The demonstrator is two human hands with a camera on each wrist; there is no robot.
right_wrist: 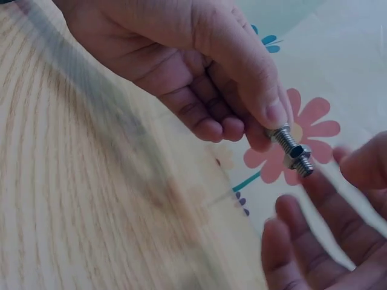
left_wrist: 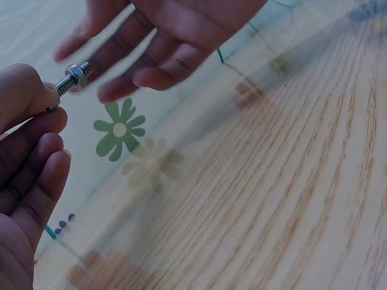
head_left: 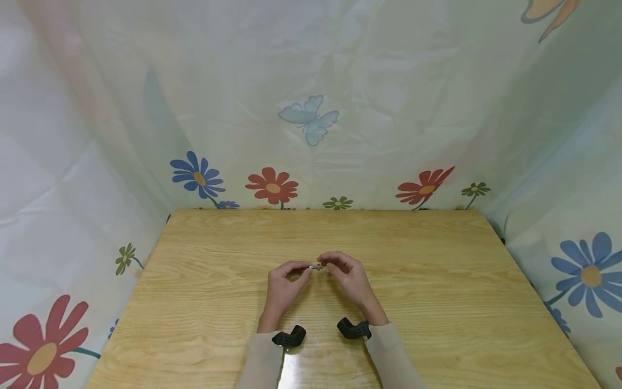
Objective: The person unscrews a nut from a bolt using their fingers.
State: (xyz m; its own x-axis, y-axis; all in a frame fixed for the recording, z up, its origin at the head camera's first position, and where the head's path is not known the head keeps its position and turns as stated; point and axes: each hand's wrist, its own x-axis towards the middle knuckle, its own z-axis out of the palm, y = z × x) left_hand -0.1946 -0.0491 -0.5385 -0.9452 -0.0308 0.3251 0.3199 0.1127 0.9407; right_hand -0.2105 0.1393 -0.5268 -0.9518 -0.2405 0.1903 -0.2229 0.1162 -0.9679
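Note:
A silvery threaded bolt [right_wrist: 285, 140] is pinched at its head end between the thumb and forefinger of my left hand [head_left: 283, 292]. Partway along the thread, towards the free tip, sits a hex nut [left_wrist: 77, 75]. Fingers and thumb of my right hand [head_left: 351, 278] are spread apart around the free end, close to the nut and gripping nothing. In the left wrist view, a forefinger of the right hand lies just behind the bolt tip. The bolt's head is mostly hidden by the left fingertips.
Both hands are above a light wooden table [head_left: 218, 243]. A pale curtain [head_left: 389, 108] printed with flowers and butterflies hangs behind the table and at both sides. Black wrist devices [head_left: 290, 337] are worn at the ends of the sleeves.

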